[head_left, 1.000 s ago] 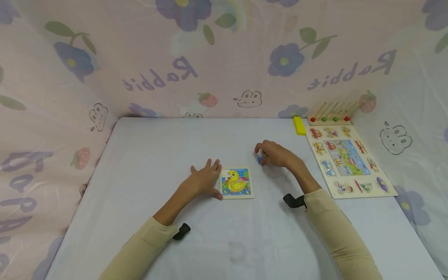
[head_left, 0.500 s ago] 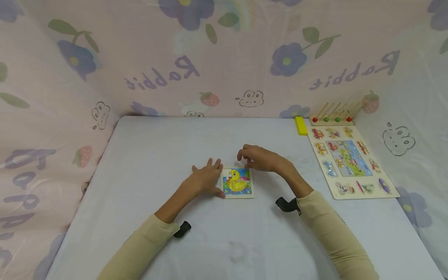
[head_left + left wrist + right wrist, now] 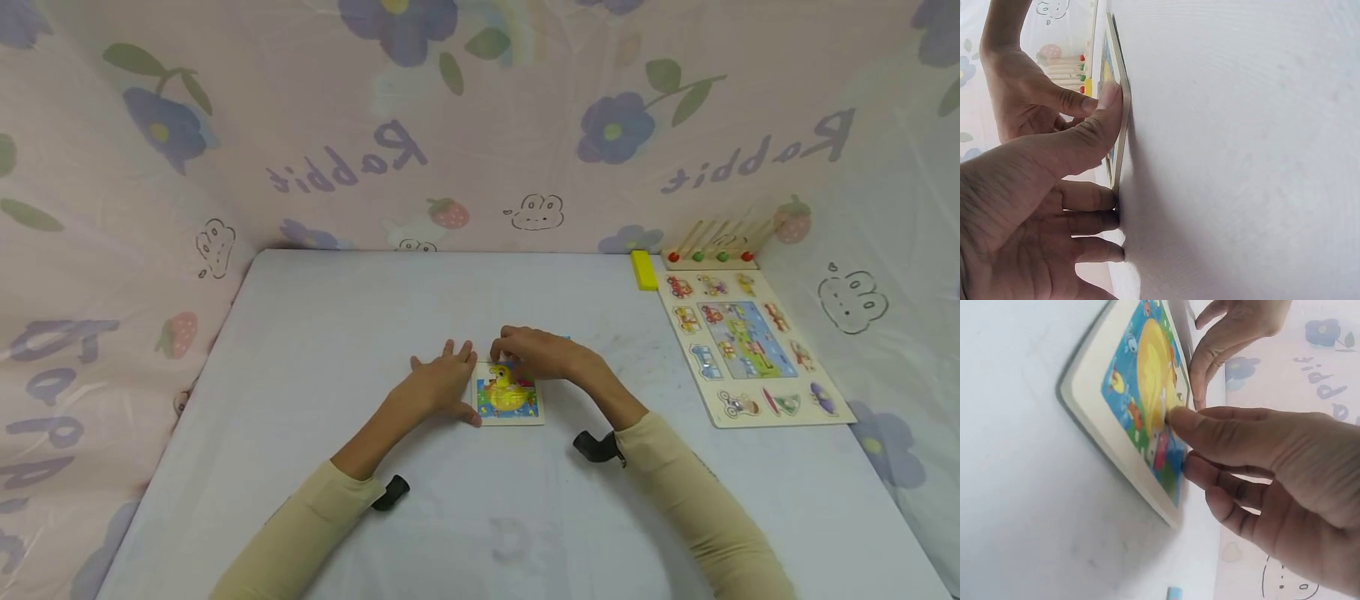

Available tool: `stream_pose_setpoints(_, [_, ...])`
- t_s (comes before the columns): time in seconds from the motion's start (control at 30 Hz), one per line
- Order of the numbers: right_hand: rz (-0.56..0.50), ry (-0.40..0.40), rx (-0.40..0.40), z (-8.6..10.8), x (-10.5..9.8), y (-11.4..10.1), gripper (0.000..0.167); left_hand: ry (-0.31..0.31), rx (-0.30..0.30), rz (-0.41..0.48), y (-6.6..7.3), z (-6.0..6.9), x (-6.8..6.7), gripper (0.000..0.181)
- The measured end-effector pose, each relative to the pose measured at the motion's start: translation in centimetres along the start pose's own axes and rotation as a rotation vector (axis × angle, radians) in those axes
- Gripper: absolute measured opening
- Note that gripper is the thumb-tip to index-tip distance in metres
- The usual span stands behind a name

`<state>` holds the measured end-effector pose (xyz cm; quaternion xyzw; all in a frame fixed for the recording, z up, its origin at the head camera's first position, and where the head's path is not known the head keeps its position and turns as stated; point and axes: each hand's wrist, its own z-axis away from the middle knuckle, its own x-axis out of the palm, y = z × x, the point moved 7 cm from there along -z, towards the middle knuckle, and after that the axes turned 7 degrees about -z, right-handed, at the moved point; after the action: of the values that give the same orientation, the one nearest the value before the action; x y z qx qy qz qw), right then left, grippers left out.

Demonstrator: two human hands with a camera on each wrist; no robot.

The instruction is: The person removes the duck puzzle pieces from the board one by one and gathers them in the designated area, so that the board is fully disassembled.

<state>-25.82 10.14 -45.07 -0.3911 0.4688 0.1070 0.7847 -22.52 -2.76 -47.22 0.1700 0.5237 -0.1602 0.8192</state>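
Observation:
A small square wooden jigsaw puzzle (image 3: 508,400) with a yellow duck picture lies flat on the table. My left hand (image 3: 437,385) rests at its left side, fingers spread, the thumb against the frame near the lower left corner. Over the puzzle's upper part is my right hand (image 3: 538,353), its fingers curled. In the right wrist view my right thumb (image 3: 1186,420) and fingertips touch the picture and appear to pinch a puzzle piece (image 3: 1176,456) there; the fingers partly hide it. A small blue piece (image 3: 1174,593) lies on the table beyond the puzzle, mostly behind my right hand in the head view.
A large wooden vehicle puzzle board (image 3: 750,354) lies at the right side of the table. Behind it is a wooden rack with rods and red and green beads (image 3: 710,257). A yellow block (image 3: 642,271) lies beside it. Printed cloth hangs around the table (image 3: 337,300).
My right hand has moved left from beside the small blue piece onto the upper part of the duck puzzle. The blue piece stays on the table. My left hand has hardly moved.

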Motion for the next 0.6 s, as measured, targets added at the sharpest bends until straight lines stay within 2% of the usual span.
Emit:
stream_pose_setpoints(0.4, [0.069,-0.018,0.047,-1.0,0.4,0.0,0.035,0.003,0.005,0.013,0.0,0.1,-0.1,0.113])
stream_pose_setpoints(0.6, [0.092,-0.03,0.029,-1.4,0.7,-0.1,0.033,-0.005,0.001,0.016,0.1,0.1,-0.1,0.114])
